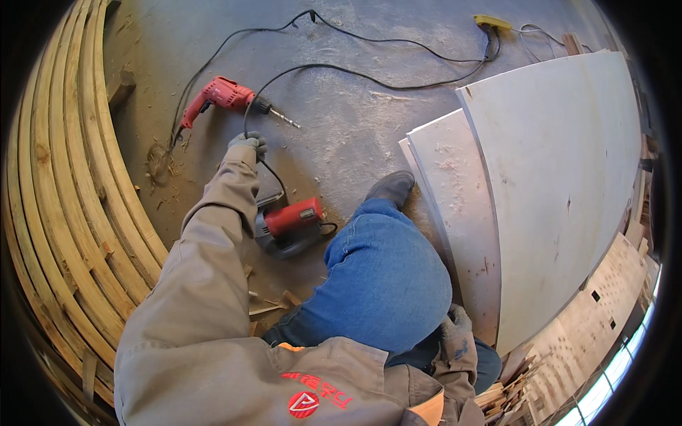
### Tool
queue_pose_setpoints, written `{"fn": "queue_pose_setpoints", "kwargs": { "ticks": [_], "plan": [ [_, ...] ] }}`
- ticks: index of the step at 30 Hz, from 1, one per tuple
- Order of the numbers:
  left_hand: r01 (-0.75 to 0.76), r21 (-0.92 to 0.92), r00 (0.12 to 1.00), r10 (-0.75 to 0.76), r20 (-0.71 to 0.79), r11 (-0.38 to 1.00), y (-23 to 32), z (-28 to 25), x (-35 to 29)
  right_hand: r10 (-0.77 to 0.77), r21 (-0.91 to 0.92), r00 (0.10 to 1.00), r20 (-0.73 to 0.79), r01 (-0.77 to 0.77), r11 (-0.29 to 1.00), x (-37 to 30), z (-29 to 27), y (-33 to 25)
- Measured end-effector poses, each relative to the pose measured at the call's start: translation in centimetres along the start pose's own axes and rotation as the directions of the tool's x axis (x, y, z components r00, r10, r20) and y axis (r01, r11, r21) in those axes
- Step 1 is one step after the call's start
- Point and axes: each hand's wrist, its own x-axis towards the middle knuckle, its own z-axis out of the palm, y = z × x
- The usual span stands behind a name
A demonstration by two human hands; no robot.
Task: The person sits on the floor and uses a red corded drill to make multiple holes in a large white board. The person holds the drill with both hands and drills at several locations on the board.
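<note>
My left hand [249, 145], in a grey glove, is closed around a black power cord [273, 172]. From the hand the cord drops to a red-and-black corded power tool [293, 217] on the floor, and its other side loops away to the right. Just beyond the hand lies a red electric drill [226, 94] on its side, a long bit pointing right. My right hand [457, 324], also gloved, is low beside my bent leg, near the edge of the pale boards. Its fingers are mostly hidden.
Long timber strips [74, 163] are stacked along the left. Large pale boards [558, 163] lean or lie at the right, with perforated plywood [582, 319] behind them. A yellow power socket [491, 23] with cords is at the far right. Sawdust and wood scraps [266, 305] litter the floor.
</note>
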Motion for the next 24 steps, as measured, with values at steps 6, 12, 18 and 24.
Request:
{"fn": "queue_pose_setpoints", "kwargs": {
  "ticks": [6, 12, 18, 24],
  "plan": [
    [-0.209, 0.113, 0.961, 0.225, -0.161, 0.971, 0.0, -1.0, 1.2, -0.002, -0.011, 1.000, -0.013, 0.001, 1.000, 0.6, -0.1, 1.1],
    [-0.303, 0.498, 0.847, 0.469, -0.250, 0.813, 4.0, -2.7, 4.0, -0.023, -0.035, 1.000, 0.003, 0.023, 0.999, 1.7, 0.0, 1.2],
    [-0.094, 0.959, 0.875, 0.481, -0.048, 0.266, 10.3, 2.5, -1.9, -0.007, -0.009, 0.999, -0.031, 0.007, 1.000, 1.7, 0.5, 2.5],
    [0.081, 0.485, 0.985, 0.004, -0.171, 0.871, 5.2, 6.6, 2.3, 0.010, -0.021, 1.000, -0.027, -0.010, 1.000, 2.3, 0.4, 2.0]
  ]
}}
